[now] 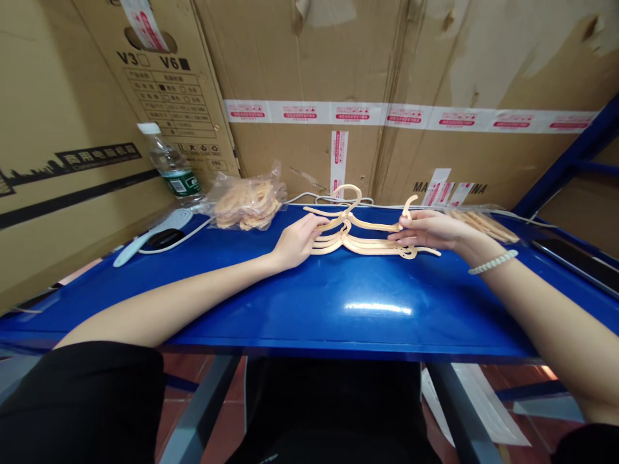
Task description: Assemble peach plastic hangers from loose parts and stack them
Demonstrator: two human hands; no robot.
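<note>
A beige clothes hanger (372, 225) is held a little above the blue table, its hook (355, 191) pointing up and back. My left hand (298, 241) is closed around its left arm, fingers partly hidden behind it. At its right end, my right hand (432, 229) pinches the hanger's arm, where a short curved beige piece (407, 206) sticks upward. Just in front and below, several like hangers (370, 250) lie stacked on the table between my hands. A small beige loop (409, 253) shows at the stack's right end, under my right fingers.
A clear bag of beige parts (249, 203) and a water bottle (174, 164) stand back left, near a light-blue hairbrush (152, 235) and a black mouse (167, 238). Bagged beige sticks (483, 224) and a phone (580, 261) lie right. Cardboard (309, 64) walls the back.
</note>
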